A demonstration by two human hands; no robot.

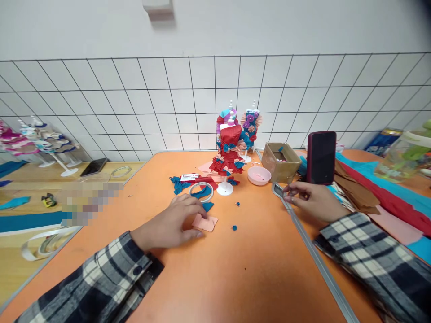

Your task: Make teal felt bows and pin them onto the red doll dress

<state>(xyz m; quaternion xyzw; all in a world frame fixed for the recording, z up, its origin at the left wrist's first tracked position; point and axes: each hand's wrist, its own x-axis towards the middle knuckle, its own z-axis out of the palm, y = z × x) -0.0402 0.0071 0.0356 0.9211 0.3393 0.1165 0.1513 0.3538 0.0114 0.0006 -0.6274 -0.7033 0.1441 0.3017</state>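
My left hand (175, 222) rests on the orange table, its thumb and fingers apart at the edges of a small pink fabric piece (206, 223). Beyond its fingertips lie a roll of white tape (201, 185) and blue fabric scraps (208, 206). My right hand (313, 199) hovers by the grey seam strip (299, 224), fingers curled together; whatever they hold, if anything, is too small to make out. Between my hands are two tiny blue fabric bows (235, 228). Behind them stands a mini dress form (229, 150) in a red dress trimmed with blue and pink bows.
A pink bowl (259, 175) and a cardboard box (282, 162) stand right of the dress form. A phone (321, 157) is upright beside my right hand. Fabric strips (387, 197) spread over the right side. More dress forms (55, 143) stand on the wooden table at left.
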